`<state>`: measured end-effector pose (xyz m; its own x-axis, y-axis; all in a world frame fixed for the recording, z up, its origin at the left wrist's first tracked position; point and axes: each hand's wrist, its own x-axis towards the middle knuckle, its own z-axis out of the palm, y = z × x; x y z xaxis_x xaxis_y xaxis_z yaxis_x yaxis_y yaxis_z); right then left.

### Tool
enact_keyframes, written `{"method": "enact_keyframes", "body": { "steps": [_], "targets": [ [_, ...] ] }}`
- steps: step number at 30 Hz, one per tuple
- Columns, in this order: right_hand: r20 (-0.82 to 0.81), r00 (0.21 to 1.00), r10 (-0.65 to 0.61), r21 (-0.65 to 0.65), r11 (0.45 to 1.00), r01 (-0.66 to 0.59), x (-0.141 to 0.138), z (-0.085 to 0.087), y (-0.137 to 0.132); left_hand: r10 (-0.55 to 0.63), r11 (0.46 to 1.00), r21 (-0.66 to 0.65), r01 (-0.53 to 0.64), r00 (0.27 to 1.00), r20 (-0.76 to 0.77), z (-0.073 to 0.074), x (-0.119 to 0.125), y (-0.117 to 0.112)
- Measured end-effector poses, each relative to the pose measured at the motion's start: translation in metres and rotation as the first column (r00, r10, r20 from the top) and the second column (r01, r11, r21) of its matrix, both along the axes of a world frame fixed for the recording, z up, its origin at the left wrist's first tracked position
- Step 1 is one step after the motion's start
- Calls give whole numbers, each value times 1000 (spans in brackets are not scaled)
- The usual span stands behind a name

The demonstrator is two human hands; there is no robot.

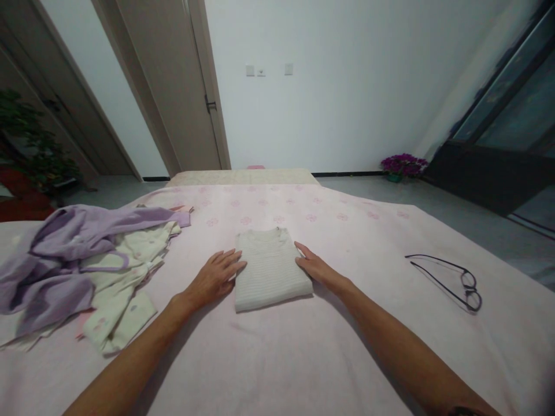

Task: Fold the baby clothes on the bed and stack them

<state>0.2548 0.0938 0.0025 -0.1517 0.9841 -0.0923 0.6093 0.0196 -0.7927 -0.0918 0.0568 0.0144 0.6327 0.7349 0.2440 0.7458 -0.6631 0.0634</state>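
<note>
A cream ribbed top [269,267], folded into a neat rectangle, lies flat on the pink bed sheet [355,242] in the middle of the view. My left hand [215,275] rests flat against its left edge, fingers stretched out and touching the fabric. Along the right edge lies my right hand [318,266], also flat with straight fingers against the fold. Neither hand holds anything.
A heap of loose clothes sits at the left: a lilac garment [65,245] over a pale yellow printed one [125,283]. Dark-framed glasses [455,280] lie open on the sheet at the right. Beyond the bed are a door, a white wall and a purple flower pot [402,166].
</note>
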Motion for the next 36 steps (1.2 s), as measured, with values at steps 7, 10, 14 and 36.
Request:
{"method": "enact_keyframes", "body": {
  "steps": [7, 10, 14, 36],
  "targets": [
    [-599, 795, 96, -137, 966, -220, 20, -4, -3, -117, 993, 31, 115, 990, 85, -12, -3, 19],
    [-444, 840, 313, 148, 950, -276, 25, -8, -5, -162, 986, 70, 154, 980, 117, -18, -11, 18],
    [48, 871, 490, 437, 774, -459, 29, -12, 0, -162, 985, 72, 155, 982, 102, -21, -16, 15],
    [333, 847, 414, 655, 545, -524, 27, -18, 19, -227, 965, 146, 217, 973, 50, -24, 0, 18]
  ]
}}
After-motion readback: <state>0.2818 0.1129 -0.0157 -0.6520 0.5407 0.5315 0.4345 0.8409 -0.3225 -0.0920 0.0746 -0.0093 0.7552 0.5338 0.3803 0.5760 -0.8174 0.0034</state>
